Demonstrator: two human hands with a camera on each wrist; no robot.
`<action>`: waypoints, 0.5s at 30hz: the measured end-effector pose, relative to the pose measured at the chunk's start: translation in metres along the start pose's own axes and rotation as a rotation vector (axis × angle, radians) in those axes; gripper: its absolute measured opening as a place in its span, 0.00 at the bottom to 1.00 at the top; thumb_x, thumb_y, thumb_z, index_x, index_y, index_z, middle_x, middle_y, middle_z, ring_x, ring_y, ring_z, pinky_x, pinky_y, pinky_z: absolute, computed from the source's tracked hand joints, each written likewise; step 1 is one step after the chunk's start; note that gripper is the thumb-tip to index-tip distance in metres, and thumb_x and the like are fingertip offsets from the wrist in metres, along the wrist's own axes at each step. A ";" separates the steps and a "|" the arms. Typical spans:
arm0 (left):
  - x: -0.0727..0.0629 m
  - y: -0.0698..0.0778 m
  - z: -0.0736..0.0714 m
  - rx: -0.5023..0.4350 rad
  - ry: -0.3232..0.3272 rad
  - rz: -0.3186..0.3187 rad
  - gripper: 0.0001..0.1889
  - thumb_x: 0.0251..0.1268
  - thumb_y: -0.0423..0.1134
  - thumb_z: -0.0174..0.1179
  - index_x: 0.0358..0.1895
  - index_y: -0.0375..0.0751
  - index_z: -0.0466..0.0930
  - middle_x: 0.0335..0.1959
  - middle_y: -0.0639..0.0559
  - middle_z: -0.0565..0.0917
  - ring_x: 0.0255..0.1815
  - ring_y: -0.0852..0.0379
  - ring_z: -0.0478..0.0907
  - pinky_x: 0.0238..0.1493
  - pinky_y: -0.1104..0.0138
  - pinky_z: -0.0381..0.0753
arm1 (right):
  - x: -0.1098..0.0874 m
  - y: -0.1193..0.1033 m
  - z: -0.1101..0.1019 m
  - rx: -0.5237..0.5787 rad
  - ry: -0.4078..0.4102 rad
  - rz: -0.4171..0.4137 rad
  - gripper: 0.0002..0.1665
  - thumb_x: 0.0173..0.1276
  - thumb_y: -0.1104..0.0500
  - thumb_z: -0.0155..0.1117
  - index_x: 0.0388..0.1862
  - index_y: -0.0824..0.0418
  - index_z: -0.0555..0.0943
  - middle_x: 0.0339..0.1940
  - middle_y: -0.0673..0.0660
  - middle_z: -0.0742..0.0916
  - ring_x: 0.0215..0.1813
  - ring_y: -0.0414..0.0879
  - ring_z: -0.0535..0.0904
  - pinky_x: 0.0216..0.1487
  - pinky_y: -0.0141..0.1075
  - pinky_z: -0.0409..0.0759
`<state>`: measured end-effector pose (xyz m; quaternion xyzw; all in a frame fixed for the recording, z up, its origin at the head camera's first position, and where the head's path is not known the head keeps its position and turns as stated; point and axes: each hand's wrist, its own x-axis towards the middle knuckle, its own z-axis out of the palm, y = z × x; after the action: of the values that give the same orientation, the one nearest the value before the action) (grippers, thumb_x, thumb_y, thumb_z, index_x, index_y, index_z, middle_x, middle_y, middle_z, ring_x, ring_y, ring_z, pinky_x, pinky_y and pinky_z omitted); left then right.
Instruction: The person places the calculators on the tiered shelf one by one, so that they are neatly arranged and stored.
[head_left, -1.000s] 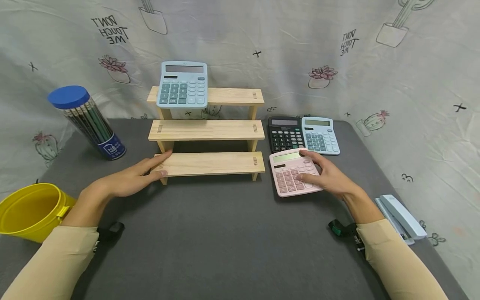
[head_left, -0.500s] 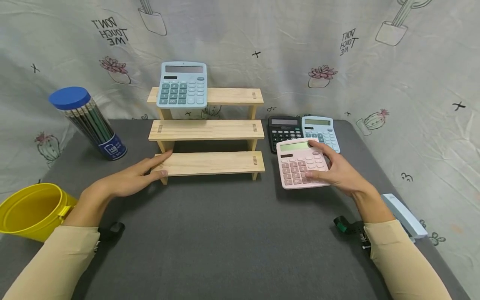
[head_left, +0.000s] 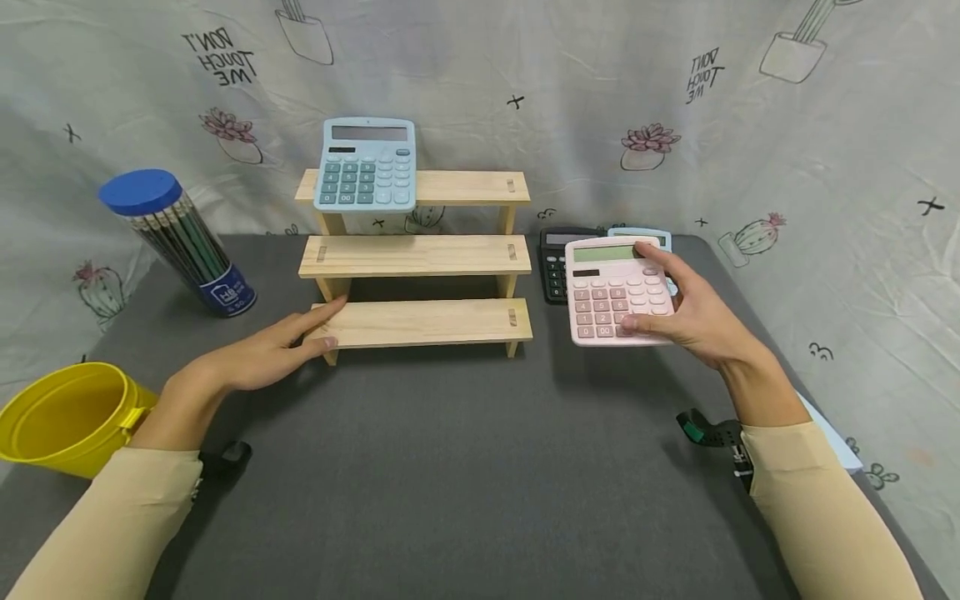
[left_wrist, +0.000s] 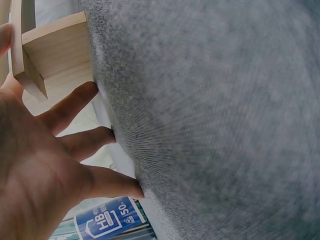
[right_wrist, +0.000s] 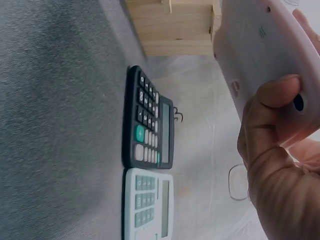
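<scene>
A pink calculator [head_left: 611,287] is held raised above the table by my right hand [head_left: 701,321], thumb on its keys. In the right wrist view curled fingers support the calculator's back [right_wrist: 270,55]. My left hand [head_left: 255,354] rests at the left end of a three-step wooden shelf [head_left: 420,323], touching the lowest step. Its fingers [left_wrist: 75,145] lie straight and spread, tips on the table, in the left wrist view. A light blue calculator [head_left: 365,167] leans upright on the top step, at the left. Behind the pink one, a black calculator [right_wrist: 150,120] and another light blue calculator [right_wrist: 148,202] stand side by side.
A blue-lidded tube of pencils [head_left: 183,242] stands left of the shelf, with a yellow bucket [head_left: 71,417] nearer. Mostly hidden behind the right forearm is a light blue stapler [head_left: 832,433]. A patterned cloth [head_left: 465,67] hangs behind the grey table [head_left: 450,483].
My right hand has lifted the pink calculator up and slightly right, and it now covers most of the light blue calculator behind. My left hand has stayed at the shelf.
</scene>
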<state>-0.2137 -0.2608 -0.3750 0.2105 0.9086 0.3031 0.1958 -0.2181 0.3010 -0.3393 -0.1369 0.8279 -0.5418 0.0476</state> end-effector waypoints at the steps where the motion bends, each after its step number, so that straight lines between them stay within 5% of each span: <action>1: 0.000 0.000 0.000 0.003 -0.001 0.000 0.35 0.84 0.54 0.45 0.85 0.65 0.39 0.84 0.33 0.45 0.81 0.28 0.46 0.69 0.28 0.51 | 0.002 -0.003 0.001 -0.006 0.008 -0.002 0.64 0.57 0.74 0.78 0.85 0.49 0.54 0.62 0.57 0.70 0.42 0.42 0.84 0.38 0.34 0.86; 15: -0.001 0.001 0.000 0.017 0.006 -0.010 0.35 0.84 0.56 0.45 0.85 0.63 0.40 0.84 0.34 0.45 0.81 0.29 0.45 0.71 0.28 0.49 | 0.032 -0.040 0.009 0.071 0.025 -0.128 0.63 0.55 0.76 0.78 0.84 0.49 0.57 0.63 0.56 0.70 0.43 0.43 0.85 0.39 0.32 0.86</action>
<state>-0.2127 -0.2610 -0.3740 0.2066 0.9128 0.2950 0.1928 -0.2400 0.2689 -0.3041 -0.1809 0.7983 -0.5744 0.0072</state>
